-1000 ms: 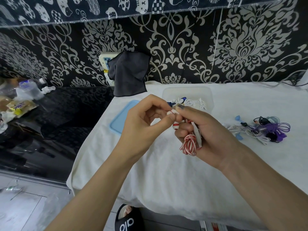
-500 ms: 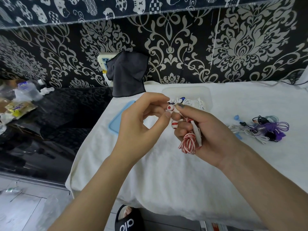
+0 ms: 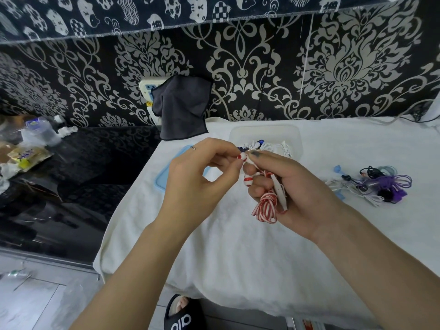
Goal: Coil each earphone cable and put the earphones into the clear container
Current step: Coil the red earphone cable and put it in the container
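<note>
A red-and-white striped earphone [image 3: 266, 206] is held above the white-covered table, its flat cable coiled into a small bundle. My right hand [image 3: 290, 186] grips that coil, with one striped earbud hanging by the fingers. My left hand [image 3: 202, 177] pinches the other earbud at its fingertips, close against my right thumb. Behind my hands stands the clear container [image 3: 264, 136], holding white and blue earphones. A tangle of purple, black and white earphones [image 3: 378, 184] lies on the cloth to the right.
A light blue lid [image 3: 164, 177] lies left of the container, partly behind my left hand. A dark cloth [image 3: 182, 108] hangs at the wall behind. A black surface with plastic bags and bottles [image 3: 31, 144] sits to the left. A foot in a black slipper [image 3: 181, 315] shows below the table edge.
My left hand has drawn the pinched earbud slightly up and away from the coil. My right hand keeps its grip on the bundle almost unmoved.
</note>
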